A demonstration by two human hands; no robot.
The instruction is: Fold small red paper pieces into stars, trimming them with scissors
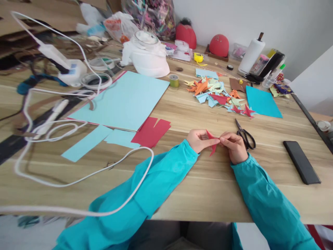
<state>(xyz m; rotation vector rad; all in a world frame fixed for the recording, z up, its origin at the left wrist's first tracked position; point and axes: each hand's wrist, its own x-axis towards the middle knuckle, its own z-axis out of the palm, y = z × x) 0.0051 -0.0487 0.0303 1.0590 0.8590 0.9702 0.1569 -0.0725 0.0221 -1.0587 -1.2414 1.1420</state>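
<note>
A small folded red paper piece (212, 143) is pinched between both of my hands just above the wooden table (197, 187). My left hand (199, 139) grips its left side with closed fingers. My right hand (234, 146) pinches its right side, fingers pressed together. Both arms wear teal sleeves. Black scissors (245, 135) lie right behind my right hand. Red paper strips (151, 132) lie to the left of my left hand.
A pile of folded coloured paper shapes (218, 95) sits behind. A large light blue sheet (125, 100) and a teal sheet (262, 101) lie flat. A black phone (301, 161) rests at right. White cable (85, 177) loops across the left. Clutter lines the far edge.
</note>
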